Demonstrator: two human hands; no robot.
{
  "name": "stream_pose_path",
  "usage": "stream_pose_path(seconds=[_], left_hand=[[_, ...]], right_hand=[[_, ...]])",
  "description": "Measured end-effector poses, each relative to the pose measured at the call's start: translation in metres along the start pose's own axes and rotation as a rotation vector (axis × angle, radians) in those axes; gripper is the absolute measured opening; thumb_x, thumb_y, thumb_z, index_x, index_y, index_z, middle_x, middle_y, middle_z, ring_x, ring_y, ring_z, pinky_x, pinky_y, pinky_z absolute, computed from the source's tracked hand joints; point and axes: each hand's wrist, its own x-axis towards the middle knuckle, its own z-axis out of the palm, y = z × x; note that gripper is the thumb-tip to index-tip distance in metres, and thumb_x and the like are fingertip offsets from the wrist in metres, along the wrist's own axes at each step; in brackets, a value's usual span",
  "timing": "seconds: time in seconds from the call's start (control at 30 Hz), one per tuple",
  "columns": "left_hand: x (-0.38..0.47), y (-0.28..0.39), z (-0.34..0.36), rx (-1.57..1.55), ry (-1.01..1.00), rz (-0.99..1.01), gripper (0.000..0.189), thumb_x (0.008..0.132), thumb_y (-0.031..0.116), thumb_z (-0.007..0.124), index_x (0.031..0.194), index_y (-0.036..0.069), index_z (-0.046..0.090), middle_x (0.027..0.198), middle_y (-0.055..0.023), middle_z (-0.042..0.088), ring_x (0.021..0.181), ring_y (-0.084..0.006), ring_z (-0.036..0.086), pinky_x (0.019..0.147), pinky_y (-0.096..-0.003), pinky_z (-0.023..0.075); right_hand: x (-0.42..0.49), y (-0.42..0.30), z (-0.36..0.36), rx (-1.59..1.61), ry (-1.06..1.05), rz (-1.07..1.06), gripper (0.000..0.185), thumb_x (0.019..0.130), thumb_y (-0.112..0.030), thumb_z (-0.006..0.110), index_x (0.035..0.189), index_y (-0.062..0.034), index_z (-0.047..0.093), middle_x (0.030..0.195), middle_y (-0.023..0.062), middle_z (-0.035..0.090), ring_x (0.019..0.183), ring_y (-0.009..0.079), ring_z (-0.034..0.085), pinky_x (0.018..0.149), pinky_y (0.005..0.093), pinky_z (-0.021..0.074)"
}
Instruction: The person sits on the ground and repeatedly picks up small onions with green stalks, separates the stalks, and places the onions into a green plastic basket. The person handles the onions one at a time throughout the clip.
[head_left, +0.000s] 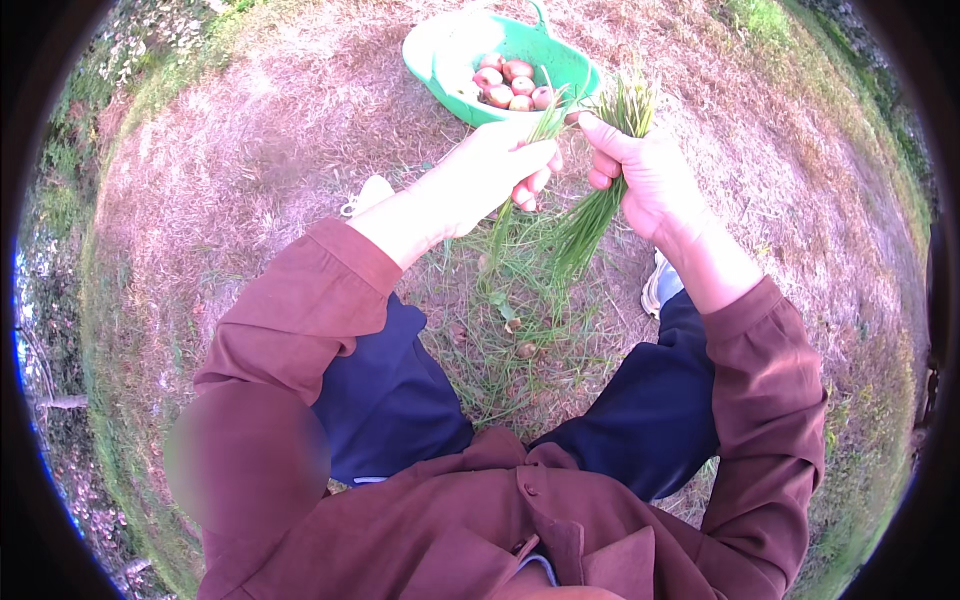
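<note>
My right hand (649, 172) is closed around a thick bundle of long green grass blades (589, 225). The paler ends of this bundle fan out above the fist, and the green blades hang below it. A thinner bunch of grass (551, 124) is gripped in my left hand (510, 165), which looks overexposed in bright light. The two hands are close together but apart, just in front of a green plastic tub (450, 94). Several red and yellowish apples (517, 71) lie inside the tub.
Loose cut grass (525, 352) is strewn over the ground between my knees, with a few leaves among it. Light shoes (660, 281) show past my dark trouser legs (637, 405). Dry grass (247, 135) spreads all round, and shrubs (64, 187) border it on the left.
</note>
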Motion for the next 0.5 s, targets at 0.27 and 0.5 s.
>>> stream_pose_path(seconds=[0.27,0.5], left_hand=[[-0.0011,-0.0041,0.0035,0.165,-0.008,0.012,0.018,0.092,0.018,0.050,0.089,0.002,0.056,0.065,0.0018,0.047,0.055,-0.0067,0.042,0.054,-0.0223,0.0398],[-0.0034,-0.0062,0.0064,0.286,-0.017,0.010,0.019,0.091,0.019,0.051,0.089,0.001,0.056,0.066,0.0011,0.050,0.056,-0.0069,0.045,0.053,-0.0211,0.0390]], right_hand=[[-0.0018,-0.0049,-0.0019,0.148,-0.141,0.094,0.013,0.086,-0.014,0.066,0.092,-0.0044,0.060,0.065,-0.0056,0.044,0.053,0.0051,0.038,0.050,0.0229,0.0340],[-0.0052,-0.0075,0.0019,0.008,-0.125,0.047,0.020,0.080,-0.012,0.072,0.092,-0.0026,0.060,0.068,-0.0018,0.054,0.049,0.0053,0.042,0.043,0.0212,0.0346]])
